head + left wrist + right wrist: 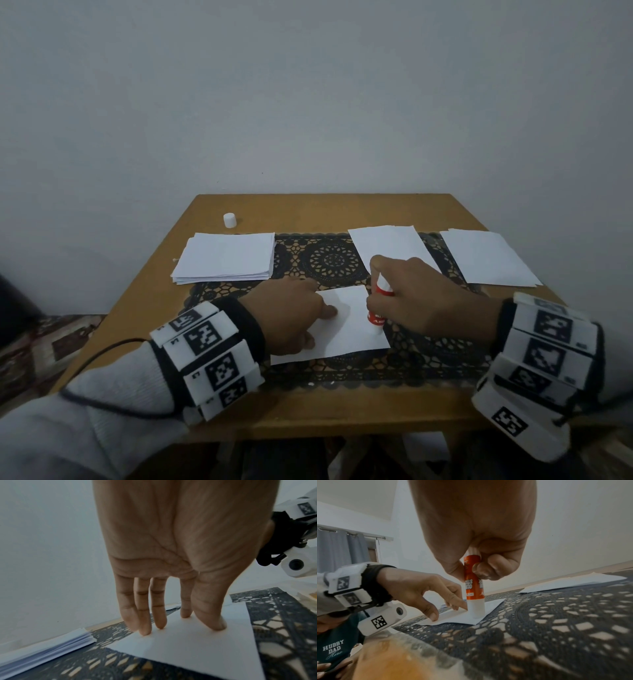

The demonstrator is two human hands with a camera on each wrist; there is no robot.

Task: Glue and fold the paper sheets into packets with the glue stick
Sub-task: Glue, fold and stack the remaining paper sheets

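Observation:
A white paper sheet (352, 322) lies on the black lace mat (332, 263) in front of me. My left hand (291, 315) presses it flat with straight fingertips (144, 630), near its left part. My right hand (407, 301) grips a red-and-white glue stick (378, 305) upright. The stick's white tip (476, 609) touches the sheet (458, 619) near its right edge, next to the left hand (426, 592). The sheet (197, 649) shows flat under the fingers in the left wrist view.
A thick stack of white sheets (226, 262) sits at the back left. Two more sheets lie at back centre (387, 243) and back right (486, 257). The white glue cap (230, 219) stands near the far left corner of the wooden table (308, 411).

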